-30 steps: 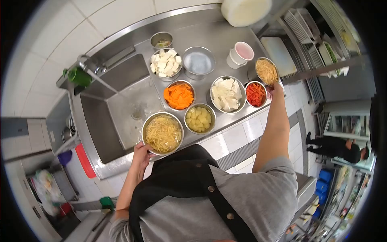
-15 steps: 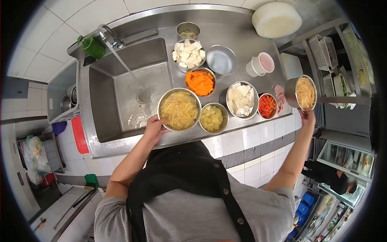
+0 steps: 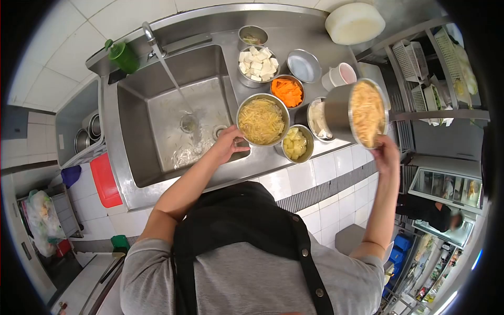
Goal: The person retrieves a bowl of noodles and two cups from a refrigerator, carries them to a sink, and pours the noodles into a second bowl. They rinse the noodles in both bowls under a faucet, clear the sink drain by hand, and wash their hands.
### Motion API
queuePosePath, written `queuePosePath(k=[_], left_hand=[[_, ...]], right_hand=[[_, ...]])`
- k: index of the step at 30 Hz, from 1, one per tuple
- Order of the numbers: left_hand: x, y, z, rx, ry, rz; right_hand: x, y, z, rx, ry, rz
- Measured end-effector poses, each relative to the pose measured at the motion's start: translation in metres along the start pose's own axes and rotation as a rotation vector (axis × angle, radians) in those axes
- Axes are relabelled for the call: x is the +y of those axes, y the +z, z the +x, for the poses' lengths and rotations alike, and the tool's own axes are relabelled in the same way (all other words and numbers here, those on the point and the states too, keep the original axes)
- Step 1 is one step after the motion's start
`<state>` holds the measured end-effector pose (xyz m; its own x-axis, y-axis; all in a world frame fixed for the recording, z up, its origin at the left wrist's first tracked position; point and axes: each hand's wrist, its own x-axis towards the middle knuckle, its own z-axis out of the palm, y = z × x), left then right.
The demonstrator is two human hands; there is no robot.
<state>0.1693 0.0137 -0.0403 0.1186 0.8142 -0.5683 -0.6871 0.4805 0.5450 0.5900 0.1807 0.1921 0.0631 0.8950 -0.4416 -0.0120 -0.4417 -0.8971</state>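
My left hand is at the lower left rim of a steel bowl of yellow shreds, its fingers apart; whether it touches the rim is hard to tell. My right hand grips the near rim of a tilted steel container of pale shreds, raised over the counter's right part. Beside the left bowl stand a bowl of yellow chunks and a bowl of orange slices. A bowl of white pieces is partly hidden by the raised container.
Water runs from a faucet into the sink. White cubes, a bowl of clear liquid and white tubs stand farther back. A person in dark clothes is at the far right.
The raised container has moved left, now covering the red strips and part of the white pieces. My left hand's fingers have come off the bowl's side and spread. The view has shifted.
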Motion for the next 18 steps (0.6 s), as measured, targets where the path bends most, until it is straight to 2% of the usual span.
queuePosePath(k=[3, 7, 10, 18], left_hand=[[-0.009, -0.039, -0.012, -0.048, -0.053, 0.070], [-0.015, -0.091, -0.052, 0.064, -0.107, 0.082], [-0.010, -0.140, -0.077, 0.119, -0.093, 0.039], [0.029, -0.246, -0.140, 0.331, -0.001, 0.067]], right_hand=[[0.042, 0.069, -0.015, -0.062, 0.091, -0.029], [0.100, 0.150, -0.031, -0.081, 0.147, 0.002], [0.136, 0.177, -0.023, -0.137, 0.166, 0.028], [0.162, 0.215, -0.041, -0.044, 0.101, -0.018]])
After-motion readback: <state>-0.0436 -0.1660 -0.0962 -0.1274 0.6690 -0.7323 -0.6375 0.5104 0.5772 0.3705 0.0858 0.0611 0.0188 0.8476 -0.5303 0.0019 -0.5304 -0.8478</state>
